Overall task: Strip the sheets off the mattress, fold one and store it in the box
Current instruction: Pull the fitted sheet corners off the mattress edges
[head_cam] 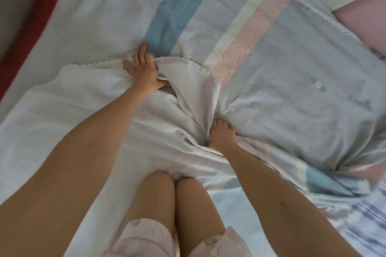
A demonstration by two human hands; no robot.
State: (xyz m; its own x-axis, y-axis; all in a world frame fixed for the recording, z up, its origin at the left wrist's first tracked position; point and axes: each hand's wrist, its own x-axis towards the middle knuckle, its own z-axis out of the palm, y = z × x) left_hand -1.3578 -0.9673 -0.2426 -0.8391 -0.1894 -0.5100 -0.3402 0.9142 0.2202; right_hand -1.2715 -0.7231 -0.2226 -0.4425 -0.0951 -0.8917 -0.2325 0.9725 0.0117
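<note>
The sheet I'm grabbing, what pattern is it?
Head view: the sheet is pale with teal, pink and cream stripes, scalloped white edge.

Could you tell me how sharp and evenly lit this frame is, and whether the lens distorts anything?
Head view: soft, even light, no glare or hard shadows; the left hand and right hand gripping the sheet are reasonably sharp, while the lower right corner smears with motion blur; the wide-angle lens stretches the left forearm toward the bottom edge.
</note>
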